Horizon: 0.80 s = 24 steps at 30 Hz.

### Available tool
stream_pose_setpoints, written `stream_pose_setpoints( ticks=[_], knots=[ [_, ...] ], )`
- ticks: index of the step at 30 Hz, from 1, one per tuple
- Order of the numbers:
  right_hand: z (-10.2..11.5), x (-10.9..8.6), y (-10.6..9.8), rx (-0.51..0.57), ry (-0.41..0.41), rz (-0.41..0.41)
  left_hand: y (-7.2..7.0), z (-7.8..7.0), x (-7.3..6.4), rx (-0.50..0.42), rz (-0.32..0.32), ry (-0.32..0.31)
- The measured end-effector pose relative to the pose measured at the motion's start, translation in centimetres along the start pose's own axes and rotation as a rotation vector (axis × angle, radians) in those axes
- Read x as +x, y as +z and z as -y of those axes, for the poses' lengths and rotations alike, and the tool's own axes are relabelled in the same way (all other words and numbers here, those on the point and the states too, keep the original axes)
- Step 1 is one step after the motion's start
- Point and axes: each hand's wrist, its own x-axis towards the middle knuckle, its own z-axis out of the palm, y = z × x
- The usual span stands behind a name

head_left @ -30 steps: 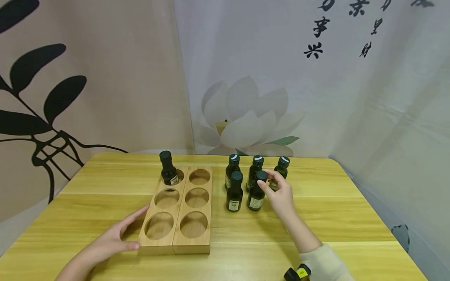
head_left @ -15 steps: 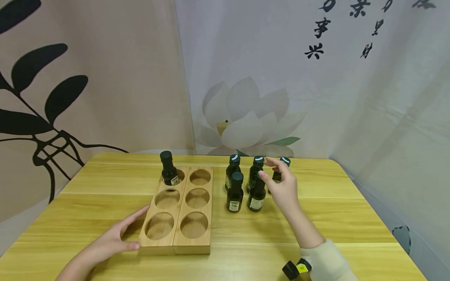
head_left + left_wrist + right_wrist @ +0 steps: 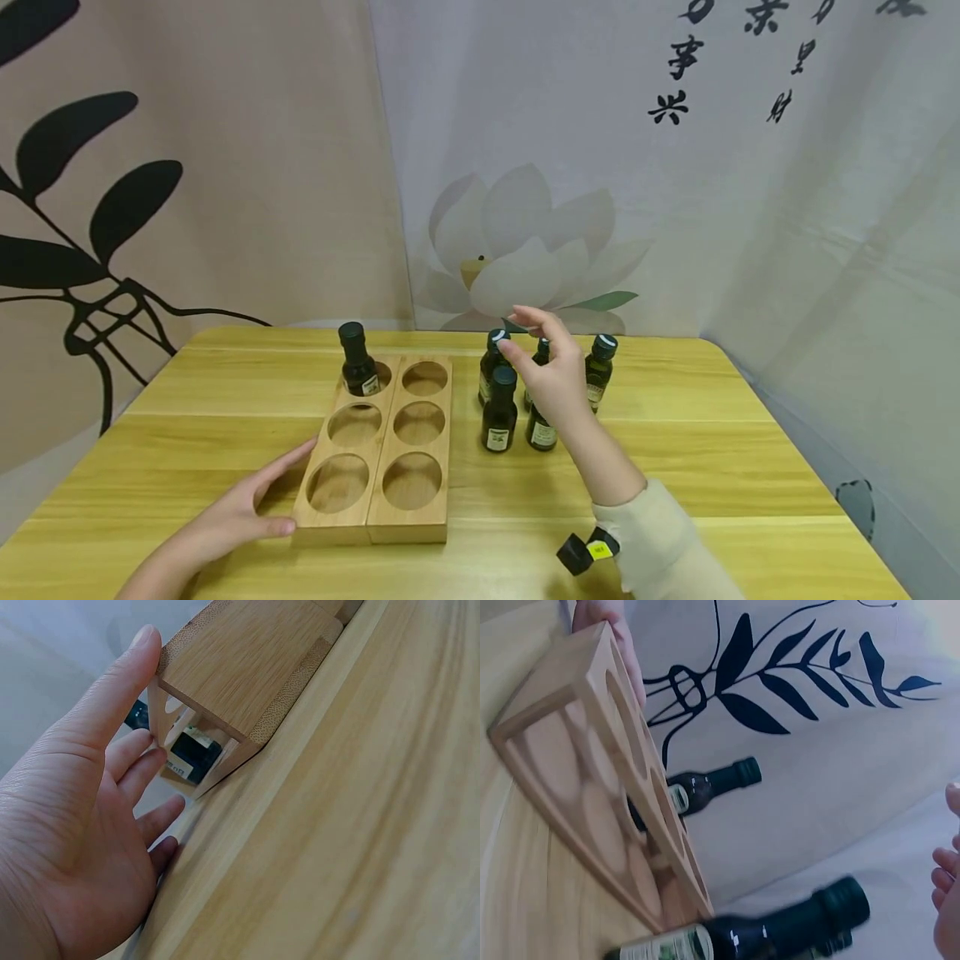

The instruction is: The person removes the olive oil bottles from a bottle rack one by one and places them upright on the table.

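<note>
From the head view, my left hand lies flat on the yellow table, fingers straight and together against the near left side of the wooden rack, thumb along its front corner. One dark bottle stands in the rack's far left hole; the other five holes hold nothing. To the right of the rack stands a cluster of five more dark bottles. My right hand hovers raised over that cluster, fingers loosely spread, thumb and forefinger apart, gripping nothing. It hangs just right of the front left bottle and partly hides the front right bottle. The far right bottle stands clear, farthest from the rack.

From the left wrist view, my left hand is open, thumb laid up the rack's corner and the fingers straight beside its open side, where a labelled bottle shows inside.

From the right wrist view, only my right fingertips show at the edge, holding nothing. A blurred bottle lies between them and the rack, and the bottle in the rack pokes out beyond it.
</note>
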Motion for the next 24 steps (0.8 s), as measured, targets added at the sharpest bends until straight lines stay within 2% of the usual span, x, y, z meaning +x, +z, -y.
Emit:
stream_pose_setpoints(
  ticks=[5, 11, 17, 24],
  knots=[
    [-1.9, 0.5, 2.2, 0.06, -0.07, 0.034, 0.0, 0.0, 0.0, 0.006, 0.001, 0.009],
    [-1.8, 0.8, 4.6, 0.075, -0.109, 0.085, 0.0, -0.1, 0.0, 0.001, 0.003, 0.007],
    [-1.4, 1.1, 7.1, 0.081, -0.063, 0.135, 0.0, -0.3, 0.0, 0.005, 0.002, 0.0],
    [-1.3, 1.2, 10.0, 0.12, 0.039, 0.205, -0.1, 0.0, 0.0, 0.014, 0.007, 0.0]
  ],
)
